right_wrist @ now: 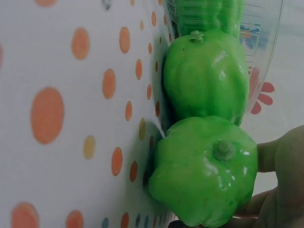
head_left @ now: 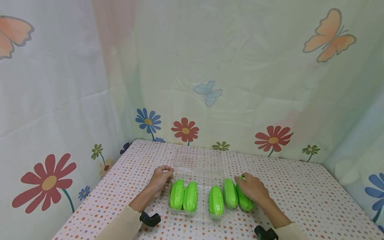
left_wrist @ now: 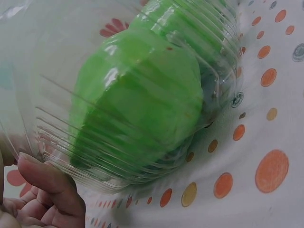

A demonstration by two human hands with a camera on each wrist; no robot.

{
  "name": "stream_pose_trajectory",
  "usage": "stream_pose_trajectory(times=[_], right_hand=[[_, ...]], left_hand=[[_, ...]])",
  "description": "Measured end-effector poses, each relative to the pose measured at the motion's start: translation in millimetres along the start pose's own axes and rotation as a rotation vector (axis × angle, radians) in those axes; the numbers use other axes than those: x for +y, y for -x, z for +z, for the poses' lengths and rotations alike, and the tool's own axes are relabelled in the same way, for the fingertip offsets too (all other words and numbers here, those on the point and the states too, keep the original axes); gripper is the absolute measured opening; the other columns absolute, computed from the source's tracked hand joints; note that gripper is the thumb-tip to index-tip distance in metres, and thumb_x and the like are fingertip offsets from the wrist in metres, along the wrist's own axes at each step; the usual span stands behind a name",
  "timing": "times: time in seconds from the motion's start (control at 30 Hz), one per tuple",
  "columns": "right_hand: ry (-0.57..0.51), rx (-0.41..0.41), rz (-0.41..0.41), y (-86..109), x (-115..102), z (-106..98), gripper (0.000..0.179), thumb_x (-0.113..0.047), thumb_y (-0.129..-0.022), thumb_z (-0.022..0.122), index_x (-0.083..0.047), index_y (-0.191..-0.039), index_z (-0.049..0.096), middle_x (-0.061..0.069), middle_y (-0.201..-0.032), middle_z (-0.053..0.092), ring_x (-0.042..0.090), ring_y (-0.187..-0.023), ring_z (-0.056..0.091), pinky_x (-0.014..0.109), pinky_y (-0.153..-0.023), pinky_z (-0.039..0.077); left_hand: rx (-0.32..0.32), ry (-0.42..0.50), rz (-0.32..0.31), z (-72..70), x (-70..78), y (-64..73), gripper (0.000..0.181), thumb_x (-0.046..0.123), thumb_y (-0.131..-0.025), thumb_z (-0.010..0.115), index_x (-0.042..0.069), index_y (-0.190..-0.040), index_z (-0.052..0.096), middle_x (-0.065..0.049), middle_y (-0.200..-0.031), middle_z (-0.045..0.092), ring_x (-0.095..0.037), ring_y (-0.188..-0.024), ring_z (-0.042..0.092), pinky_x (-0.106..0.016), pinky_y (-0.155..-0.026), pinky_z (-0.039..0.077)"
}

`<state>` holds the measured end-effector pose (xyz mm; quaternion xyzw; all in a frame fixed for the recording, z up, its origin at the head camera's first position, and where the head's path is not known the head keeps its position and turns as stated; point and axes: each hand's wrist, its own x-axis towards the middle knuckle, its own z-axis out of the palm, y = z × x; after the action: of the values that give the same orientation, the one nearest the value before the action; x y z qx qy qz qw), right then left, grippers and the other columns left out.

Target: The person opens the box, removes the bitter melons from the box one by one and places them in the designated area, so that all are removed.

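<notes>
A clear plastic clamshell box lies on the table with its lid folded back. Inside, two green ridged gourds sit side by side at the left, and a third gourd sits at the right. My left hand pinches the box's left rim between thumb and finger; the left wrist view shows the thumb there. Just right of the box lies another gourd. My right hand grips the rightmost gourd, its fingers along the outer side.
The table has a dotted cloth. Behind it and at both sides hang curtains printed with flowers and butterflies. A black wrist camera sits on the left wrist, another on the right.
</notes>
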<state>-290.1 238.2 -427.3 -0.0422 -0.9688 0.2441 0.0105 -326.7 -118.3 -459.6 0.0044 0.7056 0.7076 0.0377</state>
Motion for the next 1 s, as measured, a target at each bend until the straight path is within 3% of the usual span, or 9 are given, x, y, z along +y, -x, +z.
stream_pose_trajectory(times=[0.23, 0.43, 0.6, 0.77, 1.0], right_hand=[[-0.031, 0.005, -0.013, -0.6, 0, 3, 0.058, -0.038, -0.103, 0.044, 0.010, -0.133, 0.053, 0.026, -0.113, 0.063, 0.028, -0.085, 0.060, 0.038, -0.063, 0.046], [-0.045, 0.020, -0.025, -0.2, -1, 5, 0.055, -0.035, -0.104, 0.043, 0.011, -0.132, 0.054, 0.025, -0.111, 0.064, 0.029, -0.087, 0.061, 0.043, -0.069, 0.049], [-0.029, 0.004, -0.012, 0.4, 0, 2, 0.059, -0.040, -0.104, 0.043, 0.010, -0.133, 0.054, 0.024, -0.109, 0.064, 0.029, -0.085, 0.060, 0.040, -0.064, 0.047], [0.021, -0.014, -0.004, 0.7, 0, -3, 0.072, -0.050, -0.104, 0.038, 0.011, -0.140, 0.048, 0.034, -0.127, 0.057, 0.045, -0.103, 0.062, 0.054, -0.073, 0.051], [0.095, 0.027, -0.054, 9.5, -10, -6, 0.089, -0.065, -0.102, 0.026, 0.010, -0.150, 0.036, 0.040, -0.146, 0.039, 0.064, -0.130, 0.038, 0.081, -0.088, 0.039]], left_hand=[[0.004, 0.003, -0.005, 0.1, 0.4, -0.6, 0.035, 0.002, -0.087, 0.056, -0.006, -0.121, 0.056, 0.000, -0.063, 0.046, -0.011, -0.050, 0.039, -0.022, -0.041, 0.033], [0.007, 0.003, -0.007, 0.9, 1.7, 0.5, 0.036, 0.003, -0.087, 0.056, -0.005, -0.122, 0.056, 0.000, -0.062, 0.046, -0.011, -0.049, 0.040, -0.023, -0.040, 0.034], [0.004, 0.000, 0.005, 1.7, 1.2, 0.8, 0.036, 0.005, -0.087, 0.057, -0.004, -0.122, 0.056, 0.000, -0.063, 0.046, -0.011, -0.049, 0.039, -0.023, -0.040, 0.034], [0.005, 0.003, 0.007, 1.2, 0.2, -0.2, 0.035, 0.005, -0.088, 0.057, -0.004, -0.122, 0.056, 0.000, -0.064, 0.046, -0.012, -0.050, 0.039, -0.024, -0.040, 0.034], [0.008, 0.003, 0.003, 1.0, -0.9, -1.5, 0.033, 0.005, -0.089, 0.057, -0.004, -0.121, 0.055, 0.000, -0.064, 0.046, -0.011, -0.050, 0.039, -0.023, -0.040, 0.034]])
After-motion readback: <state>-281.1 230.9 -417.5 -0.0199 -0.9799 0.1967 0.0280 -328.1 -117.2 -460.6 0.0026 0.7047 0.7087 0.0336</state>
